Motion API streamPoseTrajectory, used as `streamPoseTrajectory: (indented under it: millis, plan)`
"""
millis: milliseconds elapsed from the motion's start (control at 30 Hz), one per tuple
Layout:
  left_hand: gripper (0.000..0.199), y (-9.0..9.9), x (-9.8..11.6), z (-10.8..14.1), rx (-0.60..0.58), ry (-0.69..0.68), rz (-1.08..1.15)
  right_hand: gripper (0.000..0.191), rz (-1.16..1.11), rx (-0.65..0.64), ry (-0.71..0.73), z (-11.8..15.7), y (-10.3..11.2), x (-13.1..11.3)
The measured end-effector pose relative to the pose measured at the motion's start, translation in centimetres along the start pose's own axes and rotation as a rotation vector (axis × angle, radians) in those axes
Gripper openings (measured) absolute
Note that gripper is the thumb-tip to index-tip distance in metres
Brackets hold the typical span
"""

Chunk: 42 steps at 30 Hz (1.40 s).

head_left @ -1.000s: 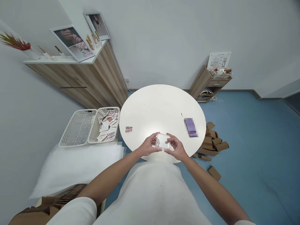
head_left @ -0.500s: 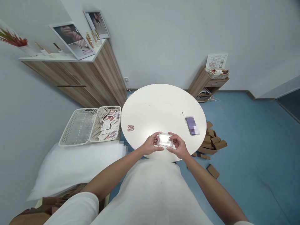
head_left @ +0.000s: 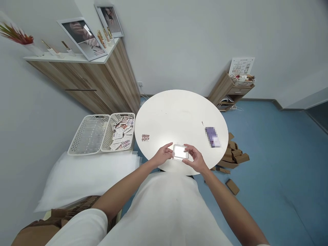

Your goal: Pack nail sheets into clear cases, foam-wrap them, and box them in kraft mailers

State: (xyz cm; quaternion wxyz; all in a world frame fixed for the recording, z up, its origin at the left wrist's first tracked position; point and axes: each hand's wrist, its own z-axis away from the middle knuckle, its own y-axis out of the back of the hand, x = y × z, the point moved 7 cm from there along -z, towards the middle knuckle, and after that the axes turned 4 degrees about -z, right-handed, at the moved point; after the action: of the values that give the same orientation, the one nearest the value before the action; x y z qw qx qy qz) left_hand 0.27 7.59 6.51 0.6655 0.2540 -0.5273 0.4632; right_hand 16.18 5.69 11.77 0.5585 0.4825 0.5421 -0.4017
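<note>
A clear, shiny rectangular case (head_left: pixel 180 152) is at the near part of the white oval table (head_left: pixel 179 106). My right hand (head_left: pixel 196 159) grips its right side between thumb and fingers. My left hand (head_left: pixel 162 155) is at the left side of the case with fingers apart, the fingertips close to its edge. To the left on the table lies a small card with reddish nail-like shapes (head_left: pixel 145 137). A blurred purple item (head_left: pixel 212 136) rests on the right, with a small dark object (head_left: pixel 202 123) above it.
Left of the table stand a basket of cards (head_left: pixel 122 132) and a basket of clear cases (head_left: pixel 89 135), above white sheets (head_left: pixel 89 174). Cardboard boxes (head_left: pixel 233 155) lie on the floor at right. Behind are a wooden cabinet (head_left: pixel 94 82) and a small shelf unit (head_left: pixel 228 90).
My left hand has opened, its thumb and fingers coming off the left side of the case. My right hand keeps its grip. The whole view has shifted slightly.
</note>
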Motion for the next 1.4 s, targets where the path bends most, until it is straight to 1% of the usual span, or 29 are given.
streamPoseTrajectory:
  millis: [67, 133, 267, 367, 433, 567, 667, 800, 900, 1033, 1133, 1300, 1400]
  plan:
    - [0.055, 0.4, -0.4, 0.0, 0.02, 0.016, 0.0, 0.043, -0.013, -0.01, -0.008, 0.1, -0.2, 0.1]
    - [0.044, 0.4, -0.4, -0.1, 0.008, 0.008, -0.001, 0.044, -0.031, -0.012, -0.03, 0.2, -0.3, 0.4]
    - [0.034, 0.1, -0.5, -0.1, 0.003, -0.009, -0.008, 0.045, -0.074, 0.031, -0.111, 0.4, -0.2, 1.5]
    - [0.034, 0.0, -0.6, 0.0, 0.014, 0.004, -0.015, 0.042, -0.099, 0.091, -0.175, 0.4, 0.1, 2.2]
    - [0.036, 0.0, -0.7, 0.1, 0.018, 0.016, -0.018, 0.038, -0.11, 0.106, -0.21, 0.3, 0.1, 2.6]
    - [0.035, 0.1, -0.6, 0.3, 0.012, 0.028, -0.028, 0.03, -0.093, 0.127, -0.242, -0.3, 0.2, 2.5]
    - [0.035, 0.2, -0.7, 0.5, 0.009, 0.034, -0.039, 0.028, -0.111, 0.134, -0.268, -0.7, 0.2, 2.3]
    - [0.036, 0.2, -1.1, 0.8, 0.014, 0.026, -0.055, 0.034, -0.16, 0.157, -0.314, -1.1, 0.2, 2.5]
    - [0.034, 0.1, -1.2, 1.0, 0.009, 0.012, -0.048, 0.039, -0.195, 0.189, -0.37, -1.2, 0.2, 3.2]
    - [0.032, 0.2, -0.9, 1.1, 0.017, -0.008, -0.043, 0.041, -0.228, 0.236, -0.456, -1.1, -0.1, 4.4]
    - [0.032, 0.4, -0.7, 1.1, 0.028, -0.022, -0.046, 0.043, -0.242, 0.244, -0.504, -0.9, -0.5, 4.9]
    - [0.032, 0.5, -1.0, 1.3, 0.069, -0.028, -0.072, 0.046, -0.26, 0.262, -0.503, -0.4, -0.9, 5.2]
    - [0.034, 0.5, -1.4, 1.2, 0.101, -0.025, -0.081, 0.049, -0.255, 0.307, -0.489, 0.3, -0.7, 5.5]
